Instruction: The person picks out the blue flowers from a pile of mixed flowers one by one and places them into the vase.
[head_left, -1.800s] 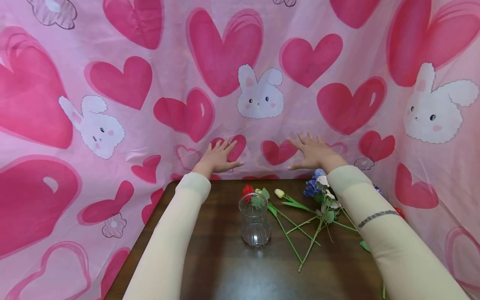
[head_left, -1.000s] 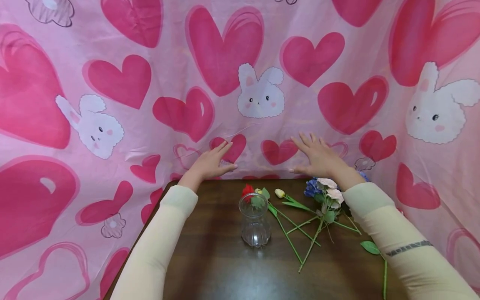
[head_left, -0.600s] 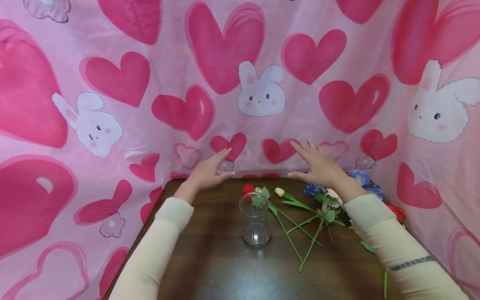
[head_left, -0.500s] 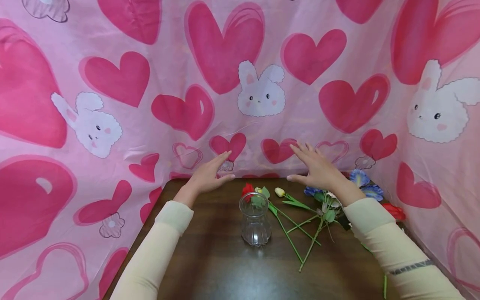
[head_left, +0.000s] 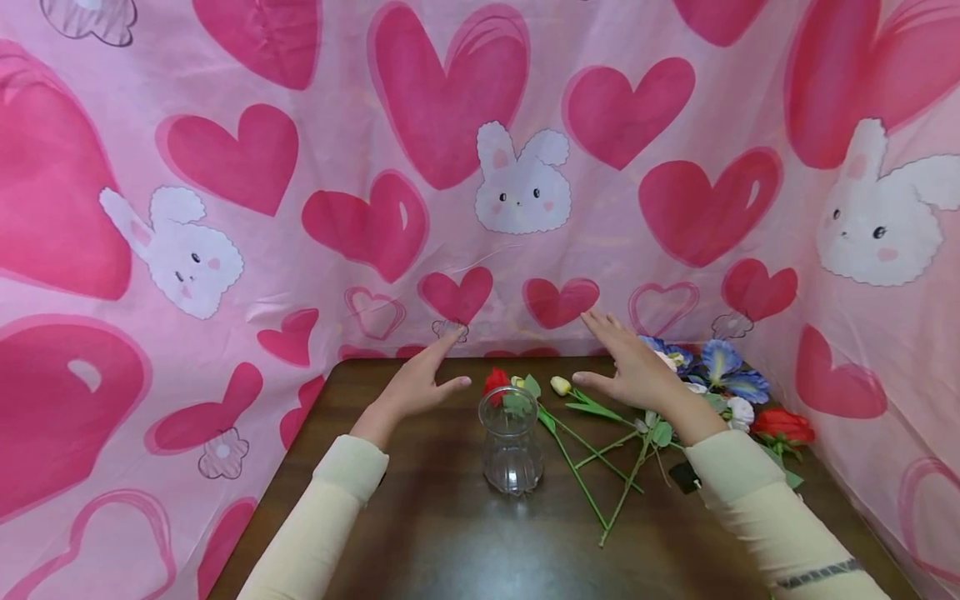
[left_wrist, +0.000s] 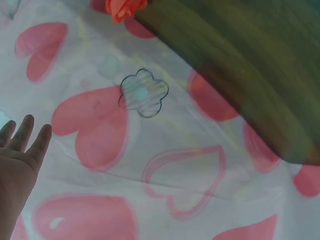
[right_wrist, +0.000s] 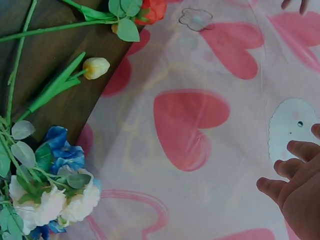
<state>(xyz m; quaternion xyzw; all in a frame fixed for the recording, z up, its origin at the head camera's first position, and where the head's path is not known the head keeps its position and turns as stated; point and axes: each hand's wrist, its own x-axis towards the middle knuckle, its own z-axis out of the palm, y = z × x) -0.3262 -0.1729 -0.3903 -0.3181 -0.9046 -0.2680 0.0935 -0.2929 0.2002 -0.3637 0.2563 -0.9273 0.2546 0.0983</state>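
My left hand (head_left: 412, 385) hovers over the table's back left part, fingers extended, thumb apart, holding nothing. Opposite it, my right hand (head_left: 637, 372) is held up with straight fingers over the flower stems, and nothing is in it. Between the two, a little nearer to me, a clear fluted vase (head_left: 512, 442) stands upright. Behind its rim lies a red flower (head_left: 496, 385). A pale yellow tulip (head_left: 560, 386) lies right of the vase, also seen in the right wrist view as a tulip (right_wrist: 96, 68) near the table edge. My right forearm hides part of the flower pile.
Blue irises (head_left: 723, 371), white blooms (head_left: 740, 412) and a red flower (head_left: 782, 427) are heaped at the table's right. Long green stems (head_left: 577, 471) cross beside the vase. The dark wooden table (head_left: 420, 533) meets a pink heart-print cloth (head_left: 450, 242) at the back and sides.
Both hands have come down from in front of the backdrop toward the table, and the fingers of the left are less spread. More of the right-hand flowers shows. The vase has not moved.
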